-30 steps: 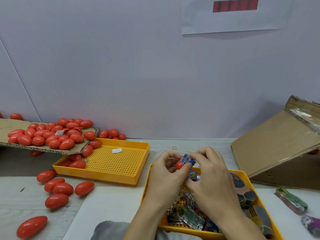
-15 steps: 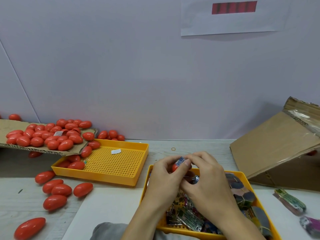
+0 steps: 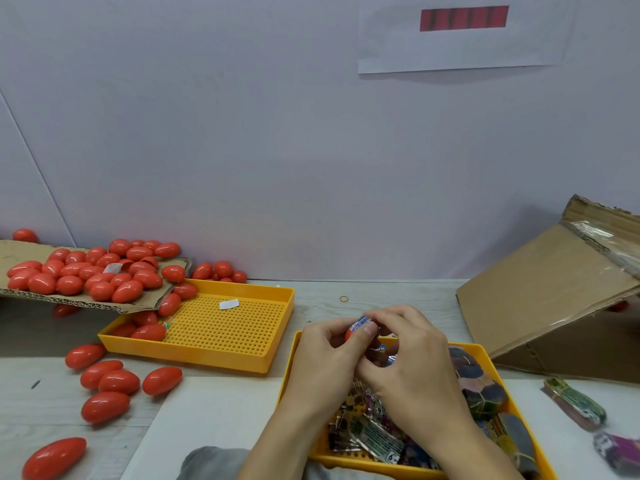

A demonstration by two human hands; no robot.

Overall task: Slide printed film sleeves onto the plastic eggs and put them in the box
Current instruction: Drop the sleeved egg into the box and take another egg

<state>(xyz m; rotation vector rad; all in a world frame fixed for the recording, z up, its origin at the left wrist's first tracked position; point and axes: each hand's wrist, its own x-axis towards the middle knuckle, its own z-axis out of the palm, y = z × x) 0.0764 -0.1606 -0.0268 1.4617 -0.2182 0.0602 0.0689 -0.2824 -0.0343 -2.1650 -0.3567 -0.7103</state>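
Both hands meet above the near yellow tray (image 3: 481, 351). My left hand (image 3: 325, 355) grips a red plastic egg (image 3: 349, 335), of which only a sliver shows. A blue printed film sleeve (image 3: 360, 322) sits over the egg's top, and the fingers of my right hand (image 3: 408, 355) pinch it. That tray holds several loose printed sleeves (image 3: 374, 434). A cardboard box (image 3: 554, 299) lies tilted at the right, its opening hidden from view.
A cardboard sheet (image 3: 20, 251) at the left carries a heap of red eggs (image 3: 93, 271). Some have spilled into a second yellow tray (image 3: 225, 327) and onto the table (image 3: 104, 382). Sleeve bundles (image 3: 575, 403) lie at the right. A rubber band (image 3: 343, 298) lies behind my hands.
Both hands have sunk slightly towards the tray. The sleeve has slid further down the egg, so less red shows.
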